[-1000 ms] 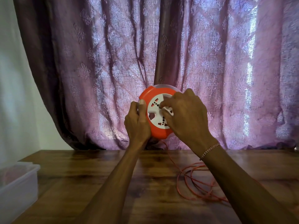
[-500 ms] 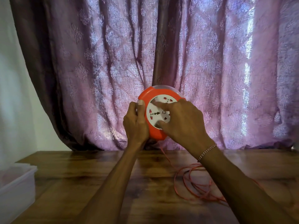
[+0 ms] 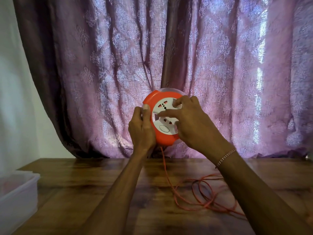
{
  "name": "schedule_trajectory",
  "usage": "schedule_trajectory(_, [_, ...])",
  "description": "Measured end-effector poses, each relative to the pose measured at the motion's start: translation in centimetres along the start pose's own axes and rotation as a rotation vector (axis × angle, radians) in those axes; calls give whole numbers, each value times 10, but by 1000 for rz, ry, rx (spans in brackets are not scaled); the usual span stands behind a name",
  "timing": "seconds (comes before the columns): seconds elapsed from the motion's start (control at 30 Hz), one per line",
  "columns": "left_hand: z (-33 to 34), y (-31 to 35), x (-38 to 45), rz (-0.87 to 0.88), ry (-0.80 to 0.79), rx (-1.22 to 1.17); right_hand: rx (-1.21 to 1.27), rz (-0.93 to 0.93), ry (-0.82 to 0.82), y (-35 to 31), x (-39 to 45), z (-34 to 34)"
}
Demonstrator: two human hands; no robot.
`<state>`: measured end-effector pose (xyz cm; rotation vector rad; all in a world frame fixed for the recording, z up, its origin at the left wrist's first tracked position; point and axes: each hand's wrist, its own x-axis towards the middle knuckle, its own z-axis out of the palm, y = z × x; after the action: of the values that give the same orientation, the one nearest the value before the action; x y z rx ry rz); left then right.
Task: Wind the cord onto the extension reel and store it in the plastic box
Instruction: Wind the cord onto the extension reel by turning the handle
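Two hands on the reel [image 3: 163,135] — left hand [image 3: 142,128] gripped its rim, right fingers [image 3: 166,113] turned the hub; winding step, cord [image 3: 199,192] loops remained — more turns needed.

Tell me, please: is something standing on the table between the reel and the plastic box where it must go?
Nothing visible does. The reel is held up in both hands, and the table between it and the plastic box at the left edge looks bare. Loose cord lies on the other side, to the right.
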<state>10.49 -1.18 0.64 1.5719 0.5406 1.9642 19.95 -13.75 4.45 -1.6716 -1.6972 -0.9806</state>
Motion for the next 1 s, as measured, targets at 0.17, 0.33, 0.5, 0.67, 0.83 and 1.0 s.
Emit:
schedule_trajectory(0.17, [0,0,-2,9,-22,-14,-103,24,-22,-5,-3,3])
schedule_trajectory(0.33, [1,0,-3,37,-20,14,-100,206,85,-8,-4,8])
schedule_trajectory(0.5, [2,2,-2,50,-6,32,-35,247,189,-8,-1,9])
schedule_trajectory(0.67, [0,1,0,15,16,12,-50,173,110,-6,1,3])
schedule_trajectory(0.83, [-2,1,1,10,14,-18,9,-12,13,-2,0,0])
schedule_trajectory(1.0, [-2,1,0,4,6,-6,-78,-9,-28,-5,-2,3])
